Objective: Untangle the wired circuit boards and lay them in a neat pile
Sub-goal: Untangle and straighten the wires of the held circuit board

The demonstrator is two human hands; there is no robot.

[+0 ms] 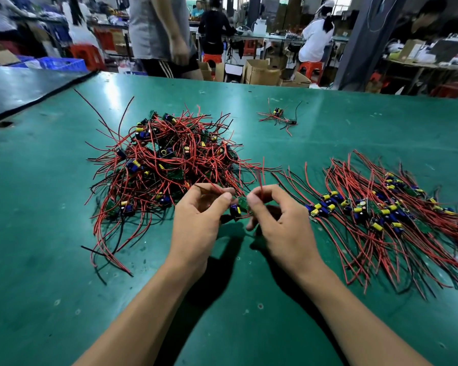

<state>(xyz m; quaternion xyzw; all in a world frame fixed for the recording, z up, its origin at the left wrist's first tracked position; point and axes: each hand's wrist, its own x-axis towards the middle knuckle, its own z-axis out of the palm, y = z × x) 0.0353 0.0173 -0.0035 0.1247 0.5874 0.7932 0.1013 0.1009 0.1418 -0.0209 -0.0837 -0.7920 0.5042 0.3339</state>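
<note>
A tangled heap of small circuit boards with red and black wires (167, 165) lies on the green table, left of centre. To the right, a row of sorted boards (376, 210) lies with wires combed the same way. Between them, just above the table, my left hand (198, 223) pinches the red wires of one small board (238, 207), and my right hand (278, 220) pinches red wires at that board's other end. The board has a blue part and hangs between my thumbs.
A small separate bunch of wired boards (279, 116) lies farther back on the green table (50, 260). A person (159, 35) stands at the far edge. Cardboard boxes (262, 72), red stools and other workers at benches fill the background.
</note>
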